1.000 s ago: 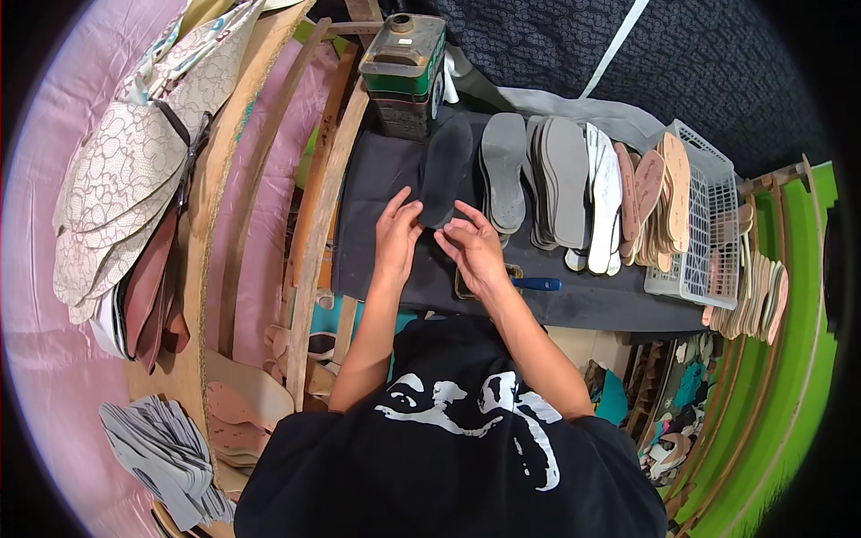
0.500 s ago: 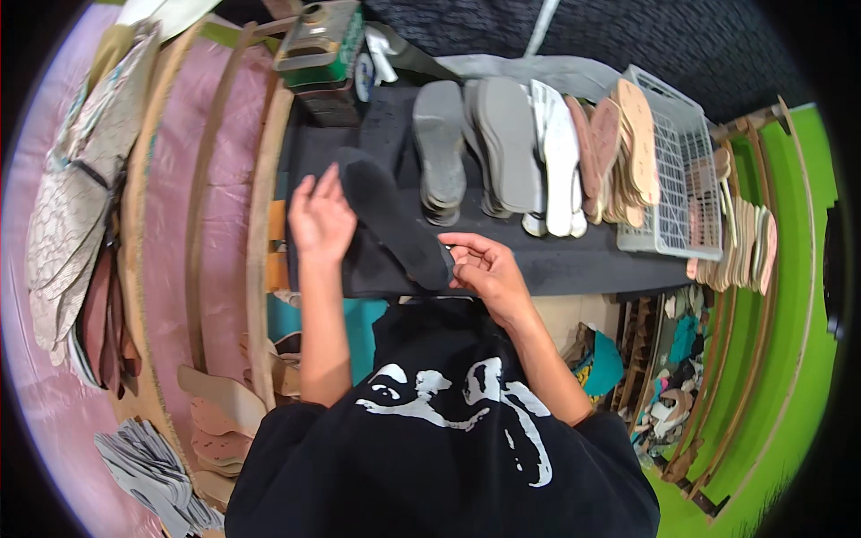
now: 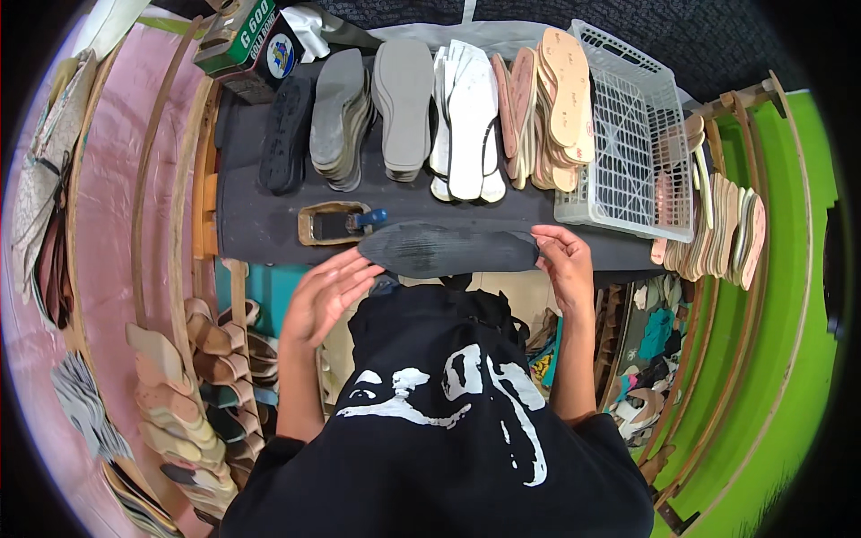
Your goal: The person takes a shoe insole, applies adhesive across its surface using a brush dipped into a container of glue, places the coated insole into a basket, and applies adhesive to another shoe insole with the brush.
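Note:
A black shoe sole (image 3: 448,249) lies nearly level in front of my chest, its ridged wide end to the left. My right hand (image 3: 567,269) is closed, thumb and fingers pinching the narrow right end. At the other end, my left hand (image 3: 327,296) is open, fingers stretched out and fingertips against the sole's edge. Just beyond the sole, a wood-rimmed holder (image 3: 309,224) with a dark middle and a blue-handled tool (image 3: 371,217) rests on the dark table (image 3: 247,211).
Along the table's far side stand black soles (image 3: 285,134), grey soles (image 3: 404,108), white insoles (image 3: 473,121), tan insoles (image 3: 565,90) and a grey plastic crate (image 3: 619,215). A green can (image 3: 247,45) is at far left. Wooden racks (image 3: 179,224) hold shoe parts at both sides.
The black sole has turned from slanting to nearly level and moved right. My right hand moved right with it; my left hand came lower. The view shifted, showing the wood-rimmed holder.

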{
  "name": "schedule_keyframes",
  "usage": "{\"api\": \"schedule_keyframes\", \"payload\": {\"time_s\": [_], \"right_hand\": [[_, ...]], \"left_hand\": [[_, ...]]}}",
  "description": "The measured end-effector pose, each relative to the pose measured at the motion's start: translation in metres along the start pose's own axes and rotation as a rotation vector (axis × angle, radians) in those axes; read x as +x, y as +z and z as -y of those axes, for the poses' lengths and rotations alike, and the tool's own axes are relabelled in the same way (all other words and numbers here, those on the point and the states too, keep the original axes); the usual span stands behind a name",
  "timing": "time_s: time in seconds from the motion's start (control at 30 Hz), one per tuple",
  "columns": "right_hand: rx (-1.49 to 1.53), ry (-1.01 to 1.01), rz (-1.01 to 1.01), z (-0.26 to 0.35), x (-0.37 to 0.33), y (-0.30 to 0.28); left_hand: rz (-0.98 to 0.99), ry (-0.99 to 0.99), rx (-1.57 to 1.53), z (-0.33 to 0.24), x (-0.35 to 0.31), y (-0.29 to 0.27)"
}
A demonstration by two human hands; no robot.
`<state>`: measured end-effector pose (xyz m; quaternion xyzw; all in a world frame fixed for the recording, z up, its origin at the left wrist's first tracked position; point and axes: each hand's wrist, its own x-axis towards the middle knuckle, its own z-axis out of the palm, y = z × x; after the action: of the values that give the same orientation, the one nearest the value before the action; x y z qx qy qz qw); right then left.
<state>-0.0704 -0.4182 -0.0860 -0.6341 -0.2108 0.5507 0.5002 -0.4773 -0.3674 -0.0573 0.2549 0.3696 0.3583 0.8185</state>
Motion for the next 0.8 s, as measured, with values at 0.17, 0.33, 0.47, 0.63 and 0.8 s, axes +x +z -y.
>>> {"api": "schedule_keyframes", "payload": {"time_s": [0.17,0.33,0.47,0.63,0.8], "right_hand": [[-0.159,0.026,0.053,-0.044,0.037,-0.037],[-0.476,-0.157,0.129,-0.063,0.056,-0.034],[-0.566,-0.234,0.1,-0.056,0.044,-0.02],[-0.788,-0.529,0.032,-0.057,0.037,-0.001],[-0.537,-0.462,0.243,-0.05,0.034,0.076]], "left_hand": [[-0.226,-0.011,-0.059,0.091,0.045,-0.004],[-0.454,0.036,-0.063,0.124,0.073,-0.009],[-0.495,0.074,-0.056,0.126,0.071,-0.009],[-0.526,0.121,0.107,0.118,0.056,-0.004],[-0.607,0.479,0.515,0.104,0.043,-0.048]]}}
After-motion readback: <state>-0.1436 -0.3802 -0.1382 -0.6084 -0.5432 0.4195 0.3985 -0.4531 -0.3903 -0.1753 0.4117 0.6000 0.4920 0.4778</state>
